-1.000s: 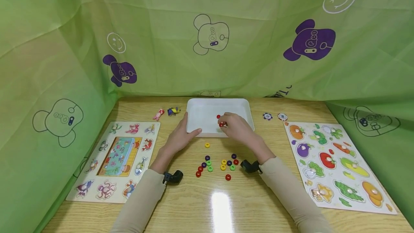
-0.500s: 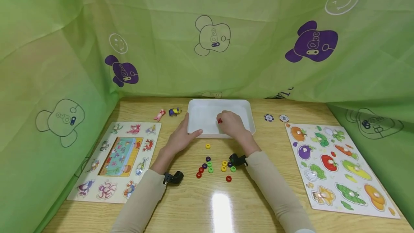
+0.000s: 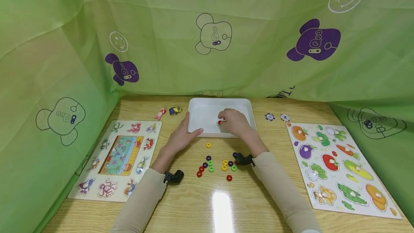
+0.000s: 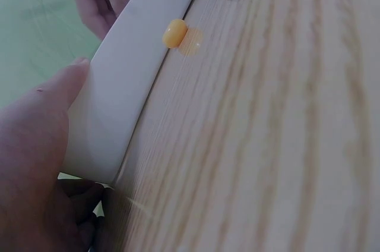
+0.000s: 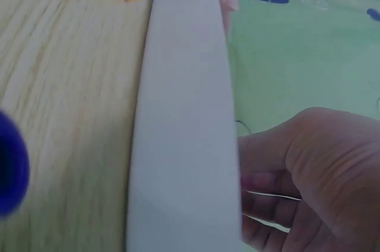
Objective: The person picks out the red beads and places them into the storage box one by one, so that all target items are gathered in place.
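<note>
A white rectangular tray (image 3: 203,118) stands at the back middle of the table. My left hand (image 3: 180,136) grips its front left corner, the thumb (image 4: 74,76) on the front rim and the fingers along the left side. Over the tray's inside, my right hand (image 3: 236,121) is bent down, its fingertips pinching at a small red ring bead (image 3: 219,122). The fingers partly cover what lies there, perhaps a second red bead. In the right wrist view the tray's front wall (image 5: 184,115) hides those fingertips. A yellow ring bead (image 3: 208,145) lies just in front of the tray.
Several ring beads, such as a purple one (image 3: 208,158), a green one (image 3: 211,169) and a red one (image 3: 229,178), lie nearer me. Puzzle boards flank them, sea animals (image 3: 82,191) left and vegetables (image 3: 355,204) right. Two figurines (image 3: 160,113) and two chips (image 3: 270,117) lie behind.
My right hand has gone a little farther into the tray, then slightly back to the right, the red bead staying at its fingertips. The left hand keeps its grip on the tray.
</note>
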`<act>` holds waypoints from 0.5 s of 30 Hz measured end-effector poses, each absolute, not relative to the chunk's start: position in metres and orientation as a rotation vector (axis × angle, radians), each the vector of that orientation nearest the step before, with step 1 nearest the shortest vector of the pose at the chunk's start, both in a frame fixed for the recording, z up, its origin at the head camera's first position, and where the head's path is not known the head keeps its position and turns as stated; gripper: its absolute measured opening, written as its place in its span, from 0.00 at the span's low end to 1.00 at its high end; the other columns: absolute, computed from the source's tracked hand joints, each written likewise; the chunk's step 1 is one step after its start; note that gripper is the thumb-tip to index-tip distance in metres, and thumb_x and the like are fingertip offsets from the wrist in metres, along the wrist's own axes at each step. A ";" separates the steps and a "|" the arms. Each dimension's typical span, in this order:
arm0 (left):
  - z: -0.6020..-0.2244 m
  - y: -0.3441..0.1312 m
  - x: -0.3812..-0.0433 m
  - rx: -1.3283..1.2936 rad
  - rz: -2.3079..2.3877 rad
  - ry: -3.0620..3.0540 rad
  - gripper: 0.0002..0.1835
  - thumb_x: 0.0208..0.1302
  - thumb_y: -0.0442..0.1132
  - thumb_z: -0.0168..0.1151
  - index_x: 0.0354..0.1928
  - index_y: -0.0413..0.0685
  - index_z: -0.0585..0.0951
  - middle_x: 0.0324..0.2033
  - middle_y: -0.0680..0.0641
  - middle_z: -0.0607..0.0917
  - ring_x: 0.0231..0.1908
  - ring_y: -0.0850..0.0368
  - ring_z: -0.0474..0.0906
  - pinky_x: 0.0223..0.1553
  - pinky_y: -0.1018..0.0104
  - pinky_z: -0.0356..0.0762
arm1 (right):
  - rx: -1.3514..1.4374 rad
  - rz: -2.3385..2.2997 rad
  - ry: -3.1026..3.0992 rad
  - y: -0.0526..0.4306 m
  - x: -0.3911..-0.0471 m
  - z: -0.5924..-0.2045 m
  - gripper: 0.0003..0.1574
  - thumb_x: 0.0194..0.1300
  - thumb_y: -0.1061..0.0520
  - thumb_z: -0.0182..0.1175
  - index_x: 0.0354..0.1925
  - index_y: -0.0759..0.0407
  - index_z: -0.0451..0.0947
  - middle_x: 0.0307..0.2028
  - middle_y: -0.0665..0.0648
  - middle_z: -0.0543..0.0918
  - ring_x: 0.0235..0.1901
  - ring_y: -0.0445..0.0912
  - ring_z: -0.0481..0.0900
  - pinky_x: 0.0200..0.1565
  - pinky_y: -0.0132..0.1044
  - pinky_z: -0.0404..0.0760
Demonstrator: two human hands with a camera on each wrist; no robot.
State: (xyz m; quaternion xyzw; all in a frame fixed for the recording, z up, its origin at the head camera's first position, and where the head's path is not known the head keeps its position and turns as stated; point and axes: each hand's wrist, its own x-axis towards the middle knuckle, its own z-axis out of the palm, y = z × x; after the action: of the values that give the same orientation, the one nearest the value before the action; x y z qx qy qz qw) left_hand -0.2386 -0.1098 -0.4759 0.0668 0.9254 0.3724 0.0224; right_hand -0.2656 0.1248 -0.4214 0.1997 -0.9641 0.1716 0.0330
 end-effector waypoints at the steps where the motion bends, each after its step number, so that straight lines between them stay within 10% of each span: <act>1: -0.476 -0.110 -0.239 0.207 1.155 2.864 0.55 0.54 0.71 0.51 0.73 0.55 0.38 0.73 0.46 0.48 0.71 0.46 0.49 0.65 0.42 0.57 | 0.624 0.519 -2.966 0.126 -0.263 -0.419 0.15 0.57 0.60 0.60 0.44 0.53 0.83 0.37 0.52 0.83 0.35 0.46 0.79 0.34 0.39 0.78; 15: -0.477 -0.110 -0.240 0.220 1.159 2.869 0.54 0.55 0.70 0.52 0.73 0.55 0.37 0.73 0.44 0.48 0.71 0.44 0.49 0.64 0.41 0.57 | 0.825 0.512 -2.948 0.146 -0.213 -0.398 0.11 0.56 0.58 0.64 0.40 0.51 0.83 0.34 0.47 0.83 0.32 0.41 0.78 0.31 0.34 0.76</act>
State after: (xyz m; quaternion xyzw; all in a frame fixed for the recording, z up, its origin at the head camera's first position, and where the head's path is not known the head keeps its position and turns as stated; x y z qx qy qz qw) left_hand -0.2405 -0.1099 -0.4770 0.0708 0.9247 0.3735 0.0199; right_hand -0.2132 0.1460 -0.3983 0.2658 -0.9496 0.1650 0.0187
